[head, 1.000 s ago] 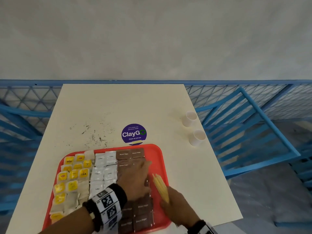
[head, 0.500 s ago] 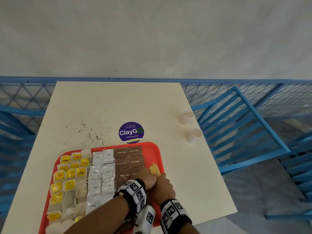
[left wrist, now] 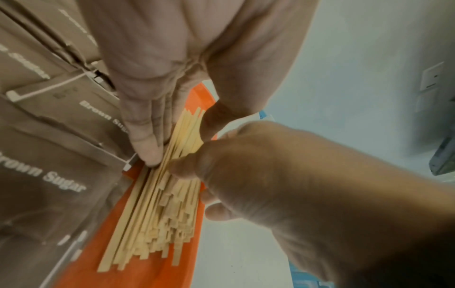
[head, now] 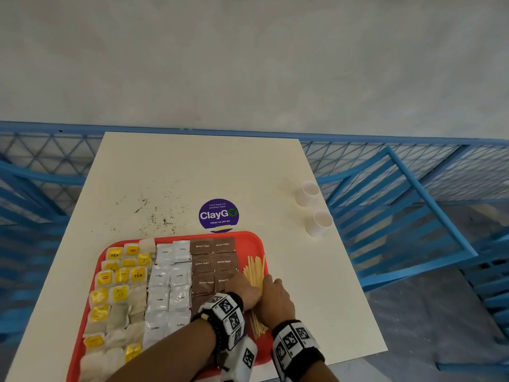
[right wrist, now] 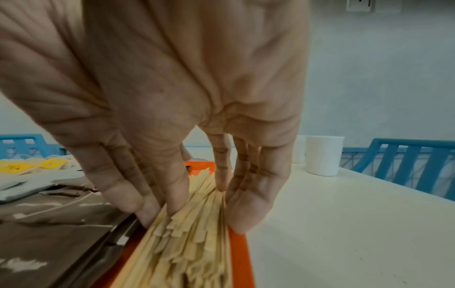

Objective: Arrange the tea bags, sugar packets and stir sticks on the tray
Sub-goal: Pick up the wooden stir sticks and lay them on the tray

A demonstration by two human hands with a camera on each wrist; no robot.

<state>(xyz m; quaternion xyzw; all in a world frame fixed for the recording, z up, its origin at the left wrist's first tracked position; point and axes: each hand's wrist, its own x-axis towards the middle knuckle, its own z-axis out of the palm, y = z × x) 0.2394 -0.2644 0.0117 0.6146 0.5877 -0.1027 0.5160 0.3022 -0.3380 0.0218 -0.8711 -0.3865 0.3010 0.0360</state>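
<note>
A red tray [head: 256,238] lies at the near edge of the table. It holds yellow-tagged tea bags [head: 118,285] on the left, white packets [head: 169,285] in the middle and brown sugar packets [head: 213,263] to their right. A bundle of pale wooden stir sticks [head: 254,271] lies along the tray's right rim. My left hand [head: 245,292] squeezes the bundle [left wrist: 160,218] between straight fingers and thumb. My right hand [head: 275,299] grips the same sticks [right wrist: 192,243] from the right, fingers down by the rim [right wrist: 240,253]. The middle of the bundle is hidden under both hands.
Two white paper cups [head: 309,193] [head: 319,223] stand near the table's right edge. A purple round sticker [head: 218,215] and dark crumbs [head: 154,213] mark the tabletop beyond the tray. A blue chair [head: 399,216] and blue railing flank the table.
One second ago my right hand alone held the sticks while my left lay on the brown packets. My left hand has joined it, and the bundle now lies flat along the tray's right rim.
</note>
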